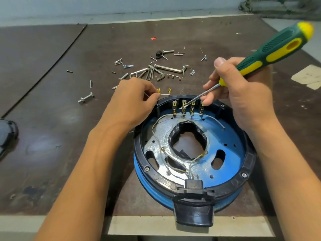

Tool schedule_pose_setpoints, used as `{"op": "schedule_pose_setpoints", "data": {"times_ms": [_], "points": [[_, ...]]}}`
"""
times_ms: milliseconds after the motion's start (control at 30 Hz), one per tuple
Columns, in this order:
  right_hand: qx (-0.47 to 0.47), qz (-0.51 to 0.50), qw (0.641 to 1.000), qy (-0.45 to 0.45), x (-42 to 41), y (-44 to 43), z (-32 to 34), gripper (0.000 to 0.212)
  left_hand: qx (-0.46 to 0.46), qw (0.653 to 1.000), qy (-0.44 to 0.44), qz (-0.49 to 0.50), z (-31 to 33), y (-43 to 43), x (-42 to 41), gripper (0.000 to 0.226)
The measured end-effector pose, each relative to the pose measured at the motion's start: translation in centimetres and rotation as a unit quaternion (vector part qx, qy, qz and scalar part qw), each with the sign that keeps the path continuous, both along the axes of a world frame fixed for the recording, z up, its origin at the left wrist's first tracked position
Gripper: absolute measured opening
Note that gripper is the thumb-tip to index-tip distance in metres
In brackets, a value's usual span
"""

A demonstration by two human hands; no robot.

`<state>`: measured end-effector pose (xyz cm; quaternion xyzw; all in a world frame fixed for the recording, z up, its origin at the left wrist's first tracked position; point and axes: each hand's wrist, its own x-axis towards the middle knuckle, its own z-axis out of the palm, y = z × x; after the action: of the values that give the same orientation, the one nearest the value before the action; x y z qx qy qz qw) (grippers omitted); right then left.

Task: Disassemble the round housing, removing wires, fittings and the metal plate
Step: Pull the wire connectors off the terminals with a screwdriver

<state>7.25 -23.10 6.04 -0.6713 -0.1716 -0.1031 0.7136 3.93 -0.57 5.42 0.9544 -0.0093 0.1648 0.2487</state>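
The round housing (250, 164), a black ring over a blue body, lies at the table's near edge with a shiny metal plate (156, 145) and thin white wires (196, 160) inside. Several brass terminals (183, 108) stand along its far wall. My right hand (243, 94) grips a green and yellow screwdriver (271, 53), and its tip touches the second terminal. My left hand (137, 100) pinches a short white wire with two brass connectors (164, 93) just outside the far left rim.
Loose screws, bolts and hex keys (156, 72) lie scattered on the brown table beyond the housing. A bolt with a nut (86, 98) sits to the left. A dark round part (7, 136) shows at the left edge. Paper scraps (307, 75) lie at the right.
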Motion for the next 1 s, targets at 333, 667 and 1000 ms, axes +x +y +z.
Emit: {"op": "schedule_pose_setpoints", "data": {"times_ms": [333, 667, 1000], "points": [[-0.020, 0.039, 0.999, -0.013, -0.2, 0.0, 0.0, 0.028, -0.039, 0.999, 0.001, -0.017, 0.5, -0.5, -0.3, 0.008], [-0.128, 0.056, 0.988, -0.064, -0.7, 0.1, -0.6, 0.028, 0.048, 0.991, 0.093, -0.086, 0.2, -2.0, -0.7, 0.008], [-0.135, 0.075, 0.987, -0.051, -0.7, 0.1, -0.7, 0.031, 0.070, 0.987, 0.099, -0.103, -0.1, -2.4, -0.6, 0.011]]}}
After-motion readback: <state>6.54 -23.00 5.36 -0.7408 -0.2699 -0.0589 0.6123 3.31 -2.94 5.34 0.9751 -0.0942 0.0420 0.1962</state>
